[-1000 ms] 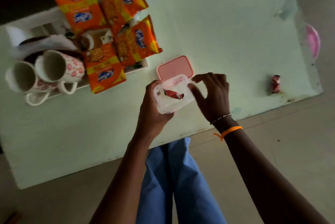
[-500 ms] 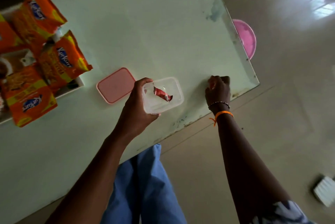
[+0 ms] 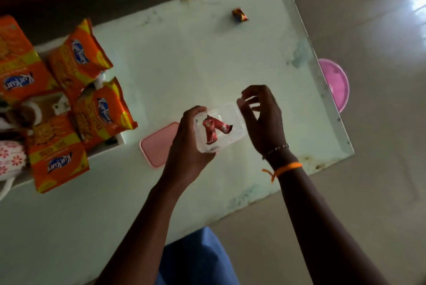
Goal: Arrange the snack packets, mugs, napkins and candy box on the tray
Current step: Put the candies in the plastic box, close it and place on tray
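My left hand [image 3: 189,144] grips a clear plastic candy box [image 3: 232,137] just above the pale green table. Two red wrapped candies [image 3: 215,129] lie inside it. My right hand [image 3: 262,121] hovers at the box's right end with fingers spread and nothing in them. The box's pink lid [image 3: 159,144] rests flat on the table, left of the box. At the far left a white tray [image 3: 108,148] carries several orange snack packets [image 3: 105,114] and a flowered mug [image 3: 11,160]. The napkins are hard to make out.
One gold-wrapped candy [image 3: 239,15] lies alone at the far side of the table [image 3: 184,58]. A pink round object [image 3: 336,84] sits on the floor past the table's right edge. My blue-clad knee [image 3: 198,259] is below the near edge.
My right hand went to the table's right edge, took the red candy lying there and came back to the box. The box now holds two candies instead of one.
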A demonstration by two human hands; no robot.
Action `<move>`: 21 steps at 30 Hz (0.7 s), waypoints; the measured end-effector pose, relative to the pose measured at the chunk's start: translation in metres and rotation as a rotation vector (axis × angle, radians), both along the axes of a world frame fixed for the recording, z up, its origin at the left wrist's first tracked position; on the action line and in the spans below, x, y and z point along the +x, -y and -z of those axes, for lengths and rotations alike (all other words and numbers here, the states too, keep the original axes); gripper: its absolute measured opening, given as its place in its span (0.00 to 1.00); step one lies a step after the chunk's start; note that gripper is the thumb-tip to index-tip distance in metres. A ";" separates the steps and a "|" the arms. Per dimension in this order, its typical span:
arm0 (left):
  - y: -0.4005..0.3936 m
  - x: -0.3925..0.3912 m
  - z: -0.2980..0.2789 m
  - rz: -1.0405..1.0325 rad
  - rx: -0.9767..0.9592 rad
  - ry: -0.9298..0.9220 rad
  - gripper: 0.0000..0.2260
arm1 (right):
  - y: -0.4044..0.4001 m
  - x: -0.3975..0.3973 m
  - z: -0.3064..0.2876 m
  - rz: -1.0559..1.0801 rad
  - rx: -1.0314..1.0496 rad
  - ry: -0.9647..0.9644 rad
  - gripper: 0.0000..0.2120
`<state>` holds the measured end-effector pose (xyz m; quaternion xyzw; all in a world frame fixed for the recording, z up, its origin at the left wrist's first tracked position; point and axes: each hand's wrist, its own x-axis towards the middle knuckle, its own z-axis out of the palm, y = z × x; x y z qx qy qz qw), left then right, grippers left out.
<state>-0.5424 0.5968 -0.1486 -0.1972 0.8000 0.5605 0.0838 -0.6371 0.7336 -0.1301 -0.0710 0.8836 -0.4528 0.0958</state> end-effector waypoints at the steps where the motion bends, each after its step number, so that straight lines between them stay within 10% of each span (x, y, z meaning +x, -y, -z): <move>1: 0.005 -0.005 0.001 -0.022 -0.009 -0.015 0.39 | 0.006 -0.021 0.006 0.016 0.036 -0.020 0.07; 12: 0.039 -0.030 -0.005 -0.139 -0.078 -0.035 0.38 | 0.056 -0.178 0.077 -0.318 0.633 -0.007 0.27; 21: 0.029 -0.013 -0.007 -0.193 -0.100 0.038 0.38 | 0.041 -0.076 0.046 -0.079 0.089 -0.066 0.05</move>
